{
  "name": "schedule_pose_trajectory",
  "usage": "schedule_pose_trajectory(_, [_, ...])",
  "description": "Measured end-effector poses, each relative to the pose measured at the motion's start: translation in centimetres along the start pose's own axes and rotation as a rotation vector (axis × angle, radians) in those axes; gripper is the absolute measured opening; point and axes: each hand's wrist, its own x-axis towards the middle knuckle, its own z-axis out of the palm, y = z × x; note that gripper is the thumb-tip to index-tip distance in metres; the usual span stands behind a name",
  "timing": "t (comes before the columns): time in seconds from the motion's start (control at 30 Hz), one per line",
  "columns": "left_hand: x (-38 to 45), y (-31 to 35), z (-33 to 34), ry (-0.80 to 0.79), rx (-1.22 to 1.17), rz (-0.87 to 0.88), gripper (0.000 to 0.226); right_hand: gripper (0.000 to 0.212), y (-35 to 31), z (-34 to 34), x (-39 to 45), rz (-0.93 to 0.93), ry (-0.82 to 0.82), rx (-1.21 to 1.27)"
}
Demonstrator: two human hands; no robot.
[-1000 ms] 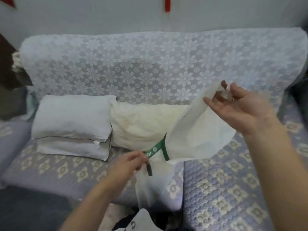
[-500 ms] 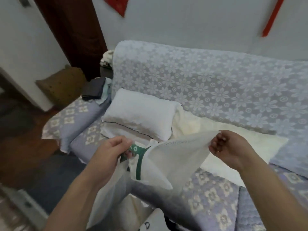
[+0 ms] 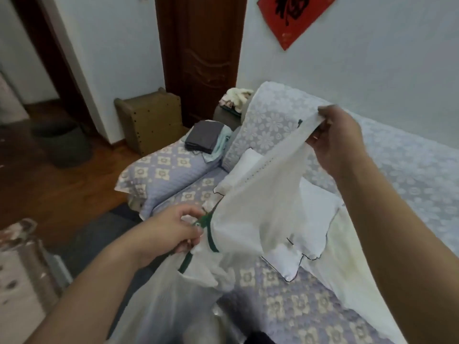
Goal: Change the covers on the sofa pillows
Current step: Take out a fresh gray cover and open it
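Observation:
I hold a white pillow cover (image 3: 258, 207) with a green band stretched between both hands, in front of the sofa. My left hand (image 3: 171, 232) grips its lower edge at the green band. My right hand (image 3: 340, 140) pinches the upper corner, raised above the sofa back. Behind the cover, two white pillows (image 3: 315, 219) with dark piping lie stacked on the sofa seat (image 3: 285, 301). A bare cream pillow (image 3: 352, 264) lies to their right. The cover's lower part hangs down past the seat's front edge.
The sofa back (image 3: 407, 170) wears white lace. Folded grey and pale cloths (image 3: 203, 137) sit on the left armrest. A brown stool (image 3: 149, 120) and a dark wooden door (image 3: 198, 53) stand behind it. A patterned cabinet (image 3: 22, 276) is at the lower left.
The view has swung left, bringing the door and floor into sight. My right hand has lifted the cover's corner higher. My left hand keeps its grip at the green band.

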Motion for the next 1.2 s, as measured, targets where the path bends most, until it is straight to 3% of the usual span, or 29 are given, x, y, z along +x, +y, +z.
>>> schedule_pose_trajectory(0.1, [1.2,-1.5,-3.1,0.051,-0.104,-0.027,0.022,0.013,2.1,7.6,2.5,-0.058,-0.160,-0.028])
schedule_pose_trajectory(0.27, [4.3,-0.6,-11.7,0.245,-0.394,0.027,0.031,0.010,10.9,14.2,10.4,0.204,-0.237,-0.140])
schedule_pose_trajectory(0.43, [8.2,0.9,-21.2,0.431,-0.499,0.011,0.024,0.014,22.9,17.6,17.9,0.520,-0.253,-0.433])
schedule_pose_trajectory(0.53, [10.2,1.4,-25.1,0.518,-0.527,-0.036,0.025,0.034,29.7,19.0,18.6,0.664,-0.432,-0.922])
schedule_pose_trajectory(0.6, [12.0,2.3,-28.9,0.583,-0.533,-0.030,0.025,0.050,32.6,22.8,19.4,0.328,-0.694,-1.348])
schedule_pose_trajectory(0.63, [12.8,2.5,-30.9,0.611,-0.524,-0.039,0.025,0.050,33.1,25.6,19.3,0.114,-0.757,-1.350])
schedule_pose_trajectory(0.7, [13.9,3.1,-34.3,0.623,-0.479,-0.077,0.025,0.046,32.9,31.2,17.8,-0.193,-0.845,-1.049])
schedule_pose_trajectory(0.73, [14.2,3.2,-36.1,0.612,-0.445,-0.096,0.025,0.051,32.2,34.6,16.6,-0.283,-0.981,-0.931])
schedule_pose_trajectory(0.77, [14.8,3.4,-38.0,0.593,-0.397,-0.101,0.025,0.061,32.1,38.1,16.0,-0.341,-1.155,-0.864])
schedule_pose_trajectory(0.83, [15.9,3.4,-42.0,0.562,-0.287,-0.100,0.023,0.082,33.4,44.3,15.7,-0.285,-1.460,-0.799])
schedule_pose_trajectory(0.9, [16.9,3.1,-45.6,0.617,-0.204,-0.061,0.021,0.086,36.4,49.0,16.2,-0.242,-1.589,-0.839])
schedule_pose_trajectory(0.93, [17.8,2.2,-50.0,0.676,-0.225,-0.023,0.020,0.085,39.5,53.3,17.1,-0.230,-1.602,-0.876])
schedule_pose_trajectory(1.0, [18.5,2.1,-52.4,0.726,-0.398,0.052,0.019,0.086,42.6,54.4,17.5,-0.208,-1.571,-1.006])
schedule_pose_trajectory(1.03, [19.0,1.1,-56.6,0.729,-0.518,0.119,0.018,0.083,45.9,57.4,18.1,-0.180,-1.545,-1.070])
schedule_pose_trajectory(1.13, [21.0,0.2,-65.4,0.690,-0.673,0.158,0.018,0.052,51.4,62.6,19.7,-0.088,-1.394,-1.186])
schedule_pose_trajectory(1.2, [22.4,0.1,-72.1,0.681,-0.607,0.088,0.017,0.030,54.0,68.0,21.8,-0.027,-1.315,-1.231])
